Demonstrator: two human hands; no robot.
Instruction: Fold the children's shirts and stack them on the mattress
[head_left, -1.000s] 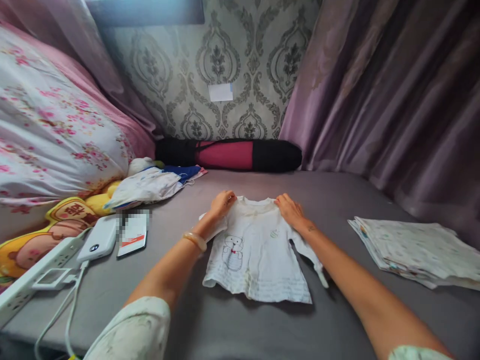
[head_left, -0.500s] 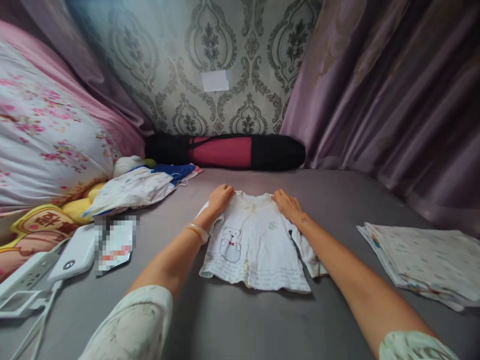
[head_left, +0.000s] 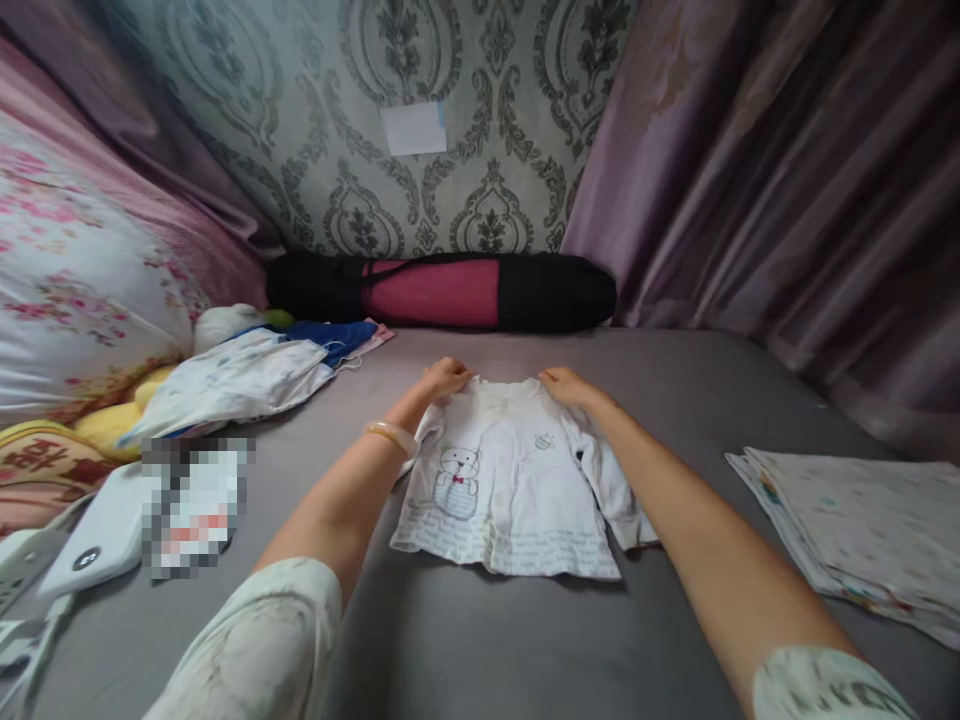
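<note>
A small white baby shirt [head_left: 510,485] with a bear print and a bee print lies spread on the grey sheet, its collar away from me. At its left shoulder, my left hand [head_left: 448,377] has its fingers closed on the cloth. My right hand [head_left: 566,386] pinches the opposite shoulder by the collar. The right sleeve of the shirt lies angled outward beneath my right forearm; part of the left sleeve is hidden behind my left arm.
Folded cloths [head_left: 862,530] are stacked at the right. On the left are a heap of clothes [head_left: 240,380], a white power bank [head_left: 105,530] with a cable, and a blurred-out item [head_left: 199,510]. A long black and red bag [head_left: 435,292] lies along the wall.
Both hands have tightened from resting on the shoulders to gripping them. The shirt's front looks flatter and its bee print shows more fully. The camera view has shifted slightly.
</note>
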